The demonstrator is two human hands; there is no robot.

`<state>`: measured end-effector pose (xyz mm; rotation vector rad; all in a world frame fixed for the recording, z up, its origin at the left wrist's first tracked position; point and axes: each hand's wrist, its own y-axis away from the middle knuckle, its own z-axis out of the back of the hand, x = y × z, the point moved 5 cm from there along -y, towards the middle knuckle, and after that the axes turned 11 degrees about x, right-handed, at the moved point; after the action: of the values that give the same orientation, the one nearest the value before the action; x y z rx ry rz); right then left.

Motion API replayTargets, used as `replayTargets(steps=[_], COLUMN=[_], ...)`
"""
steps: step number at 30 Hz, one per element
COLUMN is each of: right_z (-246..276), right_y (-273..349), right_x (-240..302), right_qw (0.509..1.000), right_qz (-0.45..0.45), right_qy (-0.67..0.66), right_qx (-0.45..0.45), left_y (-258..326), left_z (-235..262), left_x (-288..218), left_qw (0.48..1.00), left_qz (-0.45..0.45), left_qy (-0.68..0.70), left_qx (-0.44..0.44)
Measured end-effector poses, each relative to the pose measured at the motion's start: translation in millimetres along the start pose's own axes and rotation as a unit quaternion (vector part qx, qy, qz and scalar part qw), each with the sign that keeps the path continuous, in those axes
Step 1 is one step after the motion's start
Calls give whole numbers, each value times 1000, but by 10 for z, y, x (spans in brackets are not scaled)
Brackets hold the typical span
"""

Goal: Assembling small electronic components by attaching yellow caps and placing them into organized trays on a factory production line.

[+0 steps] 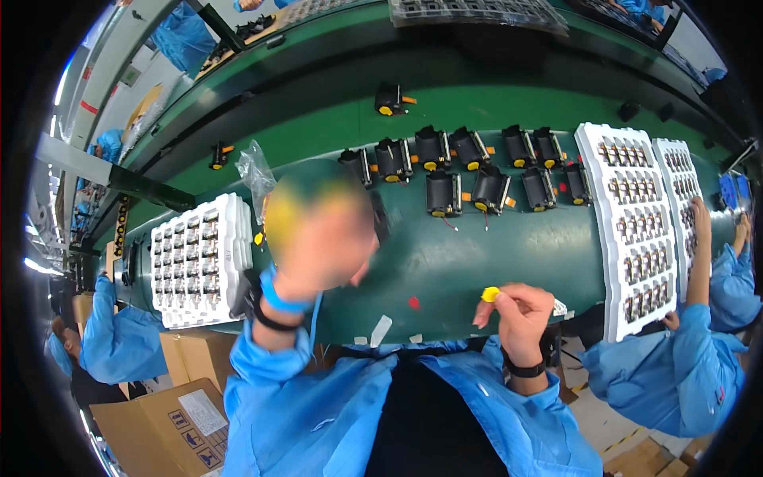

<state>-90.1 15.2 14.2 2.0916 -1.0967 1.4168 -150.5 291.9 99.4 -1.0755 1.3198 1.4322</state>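
Observation:
My right hand (523, 318) is low at the right of the green work surface (445, 258). Its thumb and fingertips pinch a small round yellow disc (491, 294). My left hand (322, 238), with a blue band at the wrist, is over the surface's left part. A blur covers it, so its fingers cannot be made out. Something black (380, 216) shows just beside it, mostly hidden. Beyond my hands stand several black housings with yellow round parts and orange tabs, among them one housing (443, 195) in the front row.
A stack of white trays (195, 262) with metal parts lies at the left. Another white tray (636, 230) stands at the right, where a co-worker's hand (699, 219) reaches a farther tray. A clear plastic bag (254, 175) and a red spot (413, 303) are also on the surface.

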Motion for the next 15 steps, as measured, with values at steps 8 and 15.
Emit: replayTargets(steps=[8, 15], right_z=[-818, -887], right_y=[-274, -333], right_x=[-46, 76], right_qw=[984, 953], right_qz=[-72, -41], right_qy=[-21, 193], right_qx=[162, 230], left_y=[422, 465], left_z=[-689, -549], left_x=[514, 559], left_qw=[971, 981], left_qz=[27, 12], left_qy=[201, 110], left_qx=[124, 157])
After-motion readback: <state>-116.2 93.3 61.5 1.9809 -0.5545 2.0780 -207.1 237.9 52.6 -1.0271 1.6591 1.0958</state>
